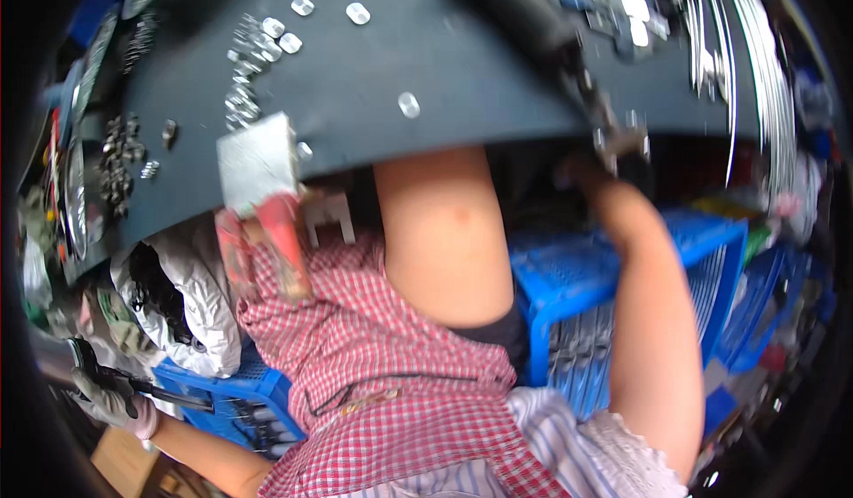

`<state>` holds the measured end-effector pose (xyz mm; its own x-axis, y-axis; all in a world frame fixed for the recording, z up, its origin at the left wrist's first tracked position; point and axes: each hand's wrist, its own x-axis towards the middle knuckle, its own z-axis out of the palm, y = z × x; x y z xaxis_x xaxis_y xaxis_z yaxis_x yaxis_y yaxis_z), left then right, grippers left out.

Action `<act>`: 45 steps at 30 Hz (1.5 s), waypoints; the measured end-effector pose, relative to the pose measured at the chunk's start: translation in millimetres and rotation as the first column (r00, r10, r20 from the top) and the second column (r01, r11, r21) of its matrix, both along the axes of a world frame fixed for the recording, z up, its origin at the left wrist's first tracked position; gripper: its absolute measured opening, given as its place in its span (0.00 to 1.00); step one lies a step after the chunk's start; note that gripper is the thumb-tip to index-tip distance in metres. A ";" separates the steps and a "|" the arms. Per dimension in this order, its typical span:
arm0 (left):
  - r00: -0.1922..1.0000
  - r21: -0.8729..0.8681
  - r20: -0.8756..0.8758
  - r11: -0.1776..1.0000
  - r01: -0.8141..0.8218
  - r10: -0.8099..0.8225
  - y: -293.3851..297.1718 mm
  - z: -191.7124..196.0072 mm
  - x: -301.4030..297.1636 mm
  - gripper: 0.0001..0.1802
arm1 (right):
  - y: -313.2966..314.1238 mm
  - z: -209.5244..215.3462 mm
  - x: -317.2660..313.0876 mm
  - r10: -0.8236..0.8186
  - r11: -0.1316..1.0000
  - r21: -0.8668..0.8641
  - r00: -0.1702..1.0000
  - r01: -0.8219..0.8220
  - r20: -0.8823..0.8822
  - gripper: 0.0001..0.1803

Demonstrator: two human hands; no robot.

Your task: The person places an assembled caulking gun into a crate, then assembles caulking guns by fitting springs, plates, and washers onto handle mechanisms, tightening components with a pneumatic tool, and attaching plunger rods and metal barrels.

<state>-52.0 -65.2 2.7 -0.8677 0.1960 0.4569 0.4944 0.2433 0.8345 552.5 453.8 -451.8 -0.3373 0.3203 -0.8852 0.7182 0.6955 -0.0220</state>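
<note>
My left hand, in a grey-and-white work glove, is out at the lower left, away from the table. Its fingers look closed round a black bar; blur hides the bar's full shape. My right hand reaches up to the table's front edge, dark in shadow and smeared, so its fingers do not show clearly. Nearest to it is a metal T-shaped end piece below a thick dark cylinder. A pale square metal block with worn red handles juts over the edge before my lap.
Small shiny metal pieces are strewn on the dark table, with darker parts at left. Long metal strips stand at the right. Blue plastic crates sit under the table, and a white bag hangs at left.
</note>
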 end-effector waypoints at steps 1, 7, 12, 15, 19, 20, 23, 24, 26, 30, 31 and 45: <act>0.997 -0.004 -0.051 0.998 -0.057 0.057 -4.0 0.6 13.9 0.23 | -8.5 -4.9 3.7 0.060 0.997 0.045 0.997 -0.058 -0.039 0.15; 0.964 -0.240 -0.226 0.952 -0.191 0.137 -27.0 -8.4 56.8 0.22 | -42.6 9.2 48.3 0.346 0.922 0.217 0.934 -0.319 -0.095 0.21; 0.988 0.048 0.041 0.987 -0.153 0.151 -24.0 -6.5 72.2 0.25 | -34.1 3.0 43.2 0.301 0.928 0.245 0.952 -0.281 -0.049 0.28; 0.963 -0.031 -0.105 0.967 -0.251 0.247 -8.4 -3.3 87.4 0.24 | -22.9 4.9 26.5 0.203 0.943 0.269 0.979 -0.196 0.002 0.33; 0.982 0.090 -0.087 0.983 -0.159 0.167 20.0 -19.6 74.0 0.22 | -24.8 26.4 17.8 -0.003 0.959 0.282 0.999 -0.011 0.051 0.33; 0.998 0.030 -0.054 0.999 -0.033 0.035 25.3 -16.0 76.6 0.22 | -29.1 21.3 20.6 -0.002 0.946 0.324 0.998 0.024 -0.068 0.27; 0.996 -0.002 -0.045 0.997 0.080 -0.079 25.7 -25.3 68.6 0.28 | -38.3 24.6 27.0 0.057 0.877 0.457 0.913 0.147 -0.403 0.14; 0.991 -0.086 0.000 0.987 0.133 -0.134 34.2 -18.3 73.8 0.27 | -42.9 58.0 13.1 0.030 0.937 0.335 0.934 0.098 -0.357 0.15; 0.980 -0.219 0.009 0.955 0.198 -0.201 38.5 -27.6 66.0 0.27 | -52.5 157.2 -0.3 0.158 0.976 0.197 0.935 -0.098 -0.318 0.16; 0.848 -0.495 -0.205 0.799 0.342 -0.489 64.6 -26.9 85.1 0.28 | -105.7 360.8 -22.4 -0.609 0.793 -0.395 0.593 0.464 -0.527 0.19; 0.819 -0.567 -0.172 0.735 0.372 -0.547 68.8 -25.8 91.5 0.28 | -123.0 395.2 -22.0 -0.850 0.522 -0.773 0.292 0.362 -0.438 0.22; 0.530 -0.499 -0.077 0.493 0.713 -0.844 95.8 -35.8 86.1 0.31 | -153.0 429.4 -103.6 -0.726 0.546 -0.792 -0.318 0.274 -0.610 0.25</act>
